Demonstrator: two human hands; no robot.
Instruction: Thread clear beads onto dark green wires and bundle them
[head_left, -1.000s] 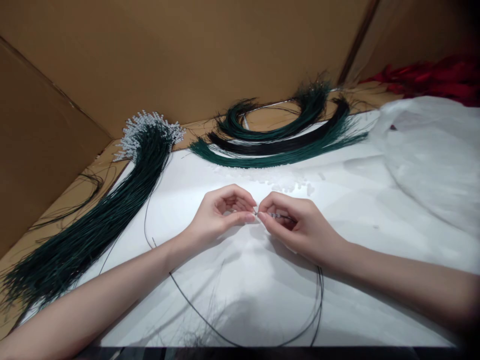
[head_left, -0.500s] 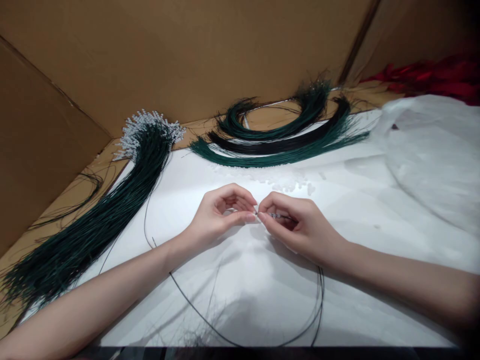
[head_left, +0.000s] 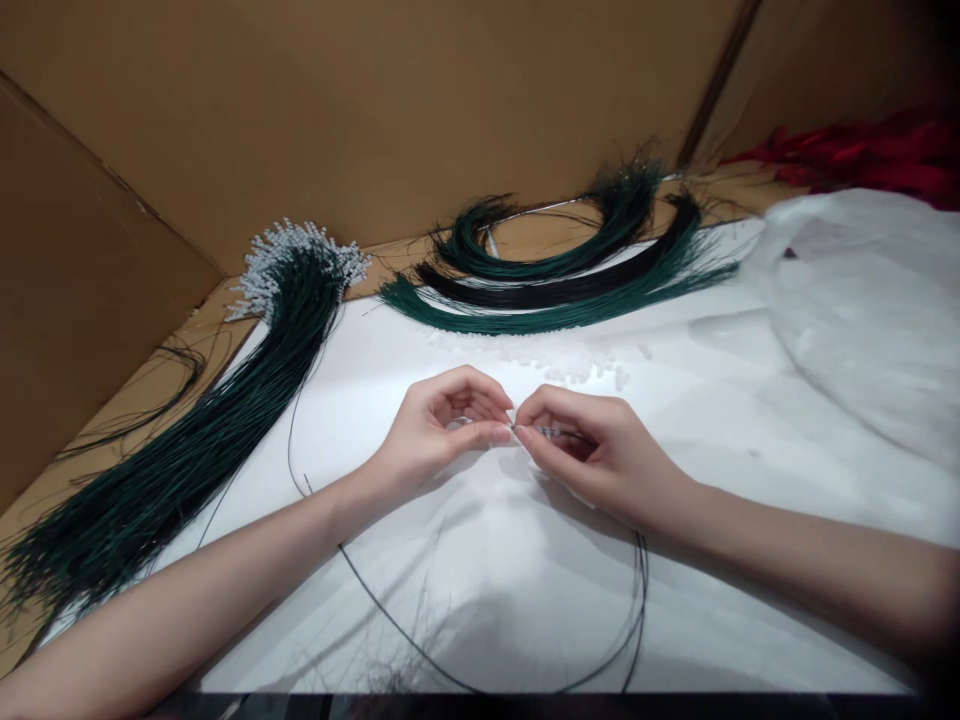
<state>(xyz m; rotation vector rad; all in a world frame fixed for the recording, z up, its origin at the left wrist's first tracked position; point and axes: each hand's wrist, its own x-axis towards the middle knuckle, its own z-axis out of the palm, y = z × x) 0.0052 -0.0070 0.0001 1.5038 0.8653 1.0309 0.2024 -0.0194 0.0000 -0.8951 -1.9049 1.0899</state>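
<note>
Fingers of the right hand (head_left: 600, 440) pinched, thumb against forefinger, on a thin dark green wire strung with small whitish beads (head_left: 551, 431). Left hand (head_left: 435, 425) just beside, thumb and forefinger curled at the wire's end; cannot tell if they grip it. Beaded part sits mid-view, partly hidden in the right hand, above the white-topped table (head_left: 712, 425). Dark strands (head_left: 641, 610) curve below both forearms. Loose translucent white bits (head_left: 574, 360) lie scattered just beyond the hands. Behind them, three curved bundles: bright green wire (head_left: 510, 323), black wire (head_left: 540, 294), dark green wire (head_left: 525, 268). Left side: long dark green bundle with white beaded tips (head_left: 225, 440). Right side: crumpled translucent plastic sheet (head_left: 862, 310), red pile (head_left: 885, 155) behind. Brown panels (head_left: 375, 100) at back.
</note>
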